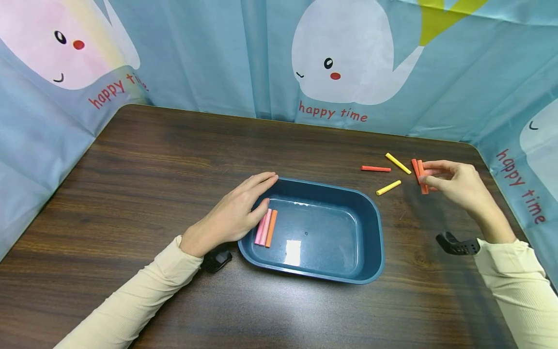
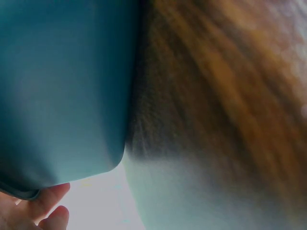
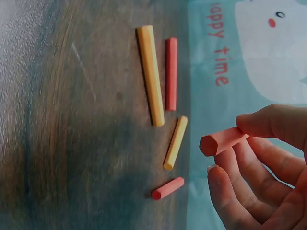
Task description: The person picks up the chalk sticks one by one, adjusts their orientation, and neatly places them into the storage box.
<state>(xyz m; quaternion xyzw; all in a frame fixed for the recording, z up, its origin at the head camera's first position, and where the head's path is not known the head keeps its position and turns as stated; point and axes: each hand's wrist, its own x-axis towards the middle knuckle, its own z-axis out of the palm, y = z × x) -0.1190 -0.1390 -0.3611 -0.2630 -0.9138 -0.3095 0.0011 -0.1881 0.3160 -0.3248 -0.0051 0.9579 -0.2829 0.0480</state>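
Pinching the orange stick (image 1: 420, 168) in the right grip (image 1: 453, 182) just beside a red stick (image 1: 415, 169) on the desk (image 1: 174, 145), raise it gently clear, holding the blue tray (image 1: 371, 228) steady in the left grip (image 1: 228, 217)

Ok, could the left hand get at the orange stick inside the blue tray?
Probably yes: the left hand holds the blue tray by its rim near the orange stick, which lies uncovered, though the hand may need to let go first.

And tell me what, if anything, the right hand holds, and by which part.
The right hand pinches an orange-red stick by its sides, roughly mid-length.
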